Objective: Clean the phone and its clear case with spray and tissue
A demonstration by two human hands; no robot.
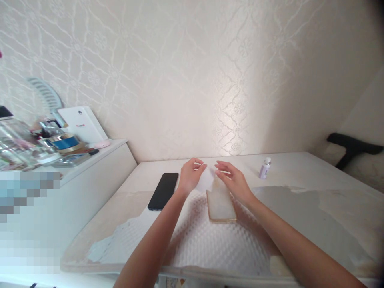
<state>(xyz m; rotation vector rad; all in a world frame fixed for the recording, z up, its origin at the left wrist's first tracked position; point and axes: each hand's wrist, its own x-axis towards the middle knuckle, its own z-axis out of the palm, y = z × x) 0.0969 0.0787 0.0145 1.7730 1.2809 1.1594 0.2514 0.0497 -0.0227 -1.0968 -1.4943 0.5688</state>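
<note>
Both hands are hovering over the tabletop (300, 168), pinching a thin white wipe (206, 179) between them: the left hand (189, 176) is gripping one edge, the right hand (232, 180) the other. A phone case (220, 204) is lying just below, a black phone (163, 190) lying left.

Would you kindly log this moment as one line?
left hand: holding white wipe | right hand: on wipe, touching phone case | black phone: untouched
</note>
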